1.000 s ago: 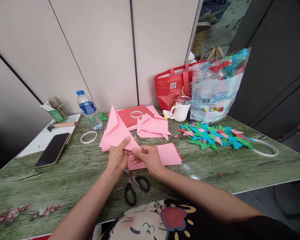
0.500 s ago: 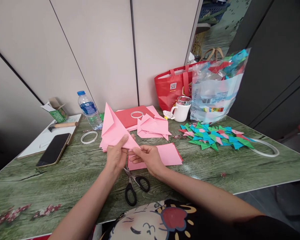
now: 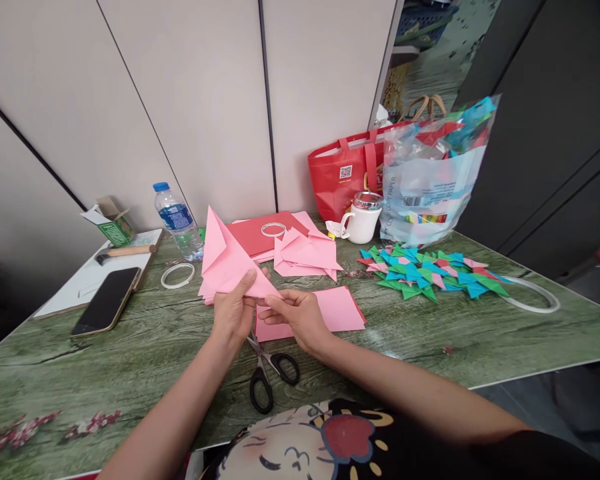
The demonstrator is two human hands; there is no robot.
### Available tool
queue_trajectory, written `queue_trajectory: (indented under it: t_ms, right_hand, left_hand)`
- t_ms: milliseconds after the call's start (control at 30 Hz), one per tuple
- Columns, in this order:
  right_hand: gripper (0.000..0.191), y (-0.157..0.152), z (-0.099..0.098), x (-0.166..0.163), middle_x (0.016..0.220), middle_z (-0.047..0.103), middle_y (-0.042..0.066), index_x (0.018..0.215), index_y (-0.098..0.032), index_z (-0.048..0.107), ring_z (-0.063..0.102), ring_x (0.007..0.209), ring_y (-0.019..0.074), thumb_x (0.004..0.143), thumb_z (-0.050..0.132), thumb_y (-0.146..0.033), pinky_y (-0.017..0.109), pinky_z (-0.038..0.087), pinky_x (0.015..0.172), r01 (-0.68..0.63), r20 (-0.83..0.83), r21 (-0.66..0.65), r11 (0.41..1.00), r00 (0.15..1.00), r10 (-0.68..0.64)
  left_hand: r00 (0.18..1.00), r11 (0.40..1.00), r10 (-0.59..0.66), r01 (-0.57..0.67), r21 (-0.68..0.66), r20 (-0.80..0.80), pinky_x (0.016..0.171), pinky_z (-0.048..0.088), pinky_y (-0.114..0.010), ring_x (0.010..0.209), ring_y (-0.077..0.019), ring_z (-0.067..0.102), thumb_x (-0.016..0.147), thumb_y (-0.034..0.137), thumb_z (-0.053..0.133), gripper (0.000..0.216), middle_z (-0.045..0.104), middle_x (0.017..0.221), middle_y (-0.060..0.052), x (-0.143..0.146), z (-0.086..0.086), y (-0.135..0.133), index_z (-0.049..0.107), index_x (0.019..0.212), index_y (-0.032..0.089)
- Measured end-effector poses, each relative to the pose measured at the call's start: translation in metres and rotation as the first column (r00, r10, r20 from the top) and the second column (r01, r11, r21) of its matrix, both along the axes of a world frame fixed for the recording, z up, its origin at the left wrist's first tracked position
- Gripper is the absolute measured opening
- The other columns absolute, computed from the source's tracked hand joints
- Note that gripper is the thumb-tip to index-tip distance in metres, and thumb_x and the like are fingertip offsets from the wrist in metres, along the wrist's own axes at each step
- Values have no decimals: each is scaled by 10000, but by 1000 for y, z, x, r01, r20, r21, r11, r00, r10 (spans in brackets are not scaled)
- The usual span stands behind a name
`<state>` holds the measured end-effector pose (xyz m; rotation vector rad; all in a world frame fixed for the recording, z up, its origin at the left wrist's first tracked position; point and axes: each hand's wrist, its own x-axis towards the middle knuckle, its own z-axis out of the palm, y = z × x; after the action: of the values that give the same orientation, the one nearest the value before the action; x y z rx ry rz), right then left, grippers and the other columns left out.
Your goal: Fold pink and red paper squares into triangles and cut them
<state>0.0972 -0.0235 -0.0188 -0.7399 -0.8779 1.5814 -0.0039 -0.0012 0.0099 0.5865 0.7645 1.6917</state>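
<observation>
A folded pink paper triangle (image 3: 227,260) is held up over the table, pinched along its lower edge. My left hand (image 3: 235,313) grips it with the thumb on the front face. My right hand (image 3: 297,317) pinches the triangle's lower right corner. Under the hands lie flat pink sheets (image 3: 337,308) and black-handled scissors (image 3: 266,375). Behind them sits a pile of folded pink pieces (image 3: 307,255) on red paper (image 3: 255,233).
On the green wood-pattern table: a phone (image 3: 106,300), water bottle (image 3: 177,221), hammer (image 3: 125,251), tape rings (image 3: 177,275), white mug (image 3: 363,219), red bag (image 3: 343,173), plastic bag of paper (image 3: 430,180), and several green, blue and pink folded triangles (image 3: 430,272).
The pink triangle has been tilted and lifted slightly, its tip moving up and left. Both hands stay in nearly the same spot.
</observation>
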Motion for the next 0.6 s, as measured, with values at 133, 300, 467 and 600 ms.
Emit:
queue_trajectory:
  t_ms: [133,300,467,600]
  right_hand:
    - [301,0,0,1,714,702,87,702,-100,667,646,520,131,614,707,-384,235,536,529,9,3,-1,1000,1000,-9]
    - [273,0,0,2,658,695,69,691,-104,666,650,531,137,587,730,-349,238,545,543,42,-8,-1,999,999,-42]
    - [265,1,-1,0,567,674,43,664,-110,651,645,505,150,553,755,-328,264,553,543,62,-21,-25,998,998,-62]
    - [283,1,-2,0,603,684,54,683,-108,658,650,520,149,555,753,-342,265,550,567,30,-53,-31,999,998,-32]
  left_hand:
    - [1000,1000,11,-12,23,13,712,557,-318,702,-179,669,606,24,689,280,703,825,-54,0,0,0,643,863,126]
    - [999,999,40,-40,4,13,709,556,-310,725,-185,669,612,18,680,282,699,862,-69,1,0,-1,638,871,118]
    - [998,999,51,-51,-18,23,719,553,-325,703,-184,670,616,5,665,278,699,853,-62,3,1,-2,635,866,124]
    - [999,999,33,-33,0,15,721,552,-317,711,-183,669,611,23,680,278,699,834,-62,2,1,-2,633,866,123]
